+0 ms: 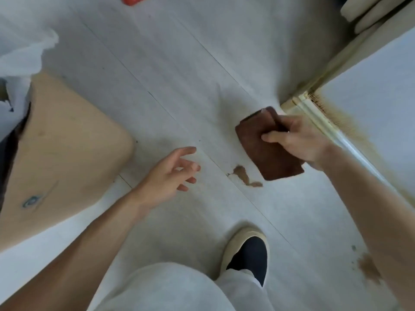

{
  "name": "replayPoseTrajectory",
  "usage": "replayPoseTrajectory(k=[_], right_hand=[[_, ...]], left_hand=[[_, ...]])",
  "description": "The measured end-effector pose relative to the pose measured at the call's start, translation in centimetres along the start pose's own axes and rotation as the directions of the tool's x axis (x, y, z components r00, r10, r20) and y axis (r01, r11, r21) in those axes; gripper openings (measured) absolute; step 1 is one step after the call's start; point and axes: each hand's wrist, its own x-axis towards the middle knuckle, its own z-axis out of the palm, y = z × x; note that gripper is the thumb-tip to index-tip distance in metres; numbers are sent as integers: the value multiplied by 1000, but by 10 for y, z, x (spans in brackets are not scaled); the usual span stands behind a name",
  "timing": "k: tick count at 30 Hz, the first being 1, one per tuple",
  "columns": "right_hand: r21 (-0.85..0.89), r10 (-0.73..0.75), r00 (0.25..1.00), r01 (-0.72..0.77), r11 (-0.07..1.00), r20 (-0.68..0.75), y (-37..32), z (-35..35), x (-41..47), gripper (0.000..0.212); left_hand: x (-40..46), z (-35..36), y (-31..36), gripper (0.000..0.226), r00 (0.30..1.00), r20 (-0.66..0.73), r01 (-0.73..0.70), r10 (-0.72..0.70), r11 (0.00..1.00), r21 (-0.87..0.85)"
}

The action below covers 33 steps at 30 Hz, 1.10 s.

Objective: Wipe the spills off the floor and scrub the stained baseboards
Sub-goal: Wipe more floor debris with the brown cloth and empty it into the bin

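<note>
My right hand point(298, 140) grips a folded brown cloth point(267, 151), held above the pale floor near the wall corner. Just below the cloth lies a small brown spill point(243, 176) on the floor. A second brown stain point(368, 268) shows at the lower right, partly behind my right forearm. The white baseboard point(325, 124) runs along the right wall, with brown splatter point(343, 117) on the wall just above it. My left hand point(173, 173) hovers over the floor left of the spill, fingers spread and loose, holding nothing.
A light wooden board or tabletop point(60, 153) fills the left side, with white fabric point(20, 55) above it. My slippered foot point(247, 250) stands on the floor below the spill. A red object point(134, 0) lies at the top edge.
</note>
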Motion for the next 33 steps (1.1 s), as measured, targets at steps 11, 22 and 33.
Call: replayPoseTrajectory(k=[11, 22, 33], right_hand=[[-741, -443, 885, 199, 641, -146, -83, 43, 174, 50], [-472, -552, 815, 561, 680, 175, 15, 49, 48, 33], [-309, -257, 928, 169, 936, -270, -184, 43, 213, 19]], left_hand=[[-32, -27, -25, 38, 988, -135, 51, -73, 986, -158], [-28, -34, -33, 32, 983, -166, 35, -77, 969, -244], [-51, -54, -31, 31, 966, -231, 49, -112, 964, -262]])
